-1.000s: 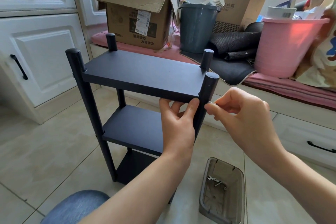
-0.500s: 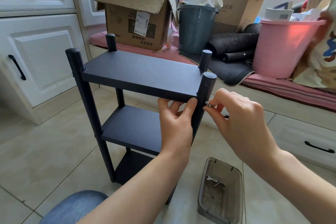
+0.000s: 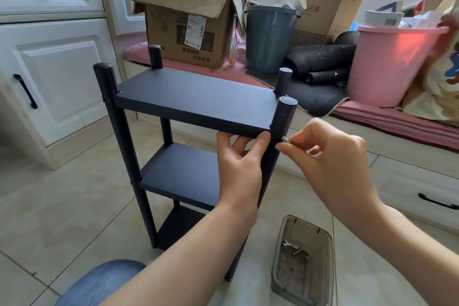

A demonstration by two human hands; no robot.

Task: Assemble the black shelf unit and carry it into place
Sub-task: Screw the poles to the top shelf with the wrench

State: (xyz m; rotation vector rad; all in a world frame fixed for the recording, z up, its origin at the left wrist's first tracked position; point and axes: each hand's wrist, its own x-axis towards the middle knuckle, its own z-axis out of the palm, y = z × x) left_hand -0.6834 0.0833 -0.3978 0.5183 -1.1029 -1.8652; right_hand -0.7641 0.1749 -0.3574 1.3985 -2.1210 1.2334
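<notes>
- Head view: black shelf unit [image 3: 198, 104] stands upright on the tiled floor [image 3: 62, 206], three boards seated between four round posts. Frame looks nearly whole.
- Left hand [image 3: 239, 169] grips the near-right post [image 3: 282, 119], thumb and fingertips up against the top board's front edge, bracing it.
- Right hand [image 3: 330, 154] pinches a small metal screw [image 3: 285, 140], its tip touching the same post at top-board level; not yet driven in.
- Judgement: fastening stage, late. Left to do: seat this screw, check the other joints, then carry the unit into place.
- Clear plastic parts tray [image 3: 304, 261] on the floor just right of the shelf unit's base, with a small spanner and loose hardware inside.
- Behind the shelf unit: cardboard box [image 3: 183, 25], grey bucket [image 3: 269, 37], pink bucket [image 3: 390, 62] on a pink-cushioned ledge. White cabinets to its left.
- Tray and clutter could hamper the carry.
</notes>
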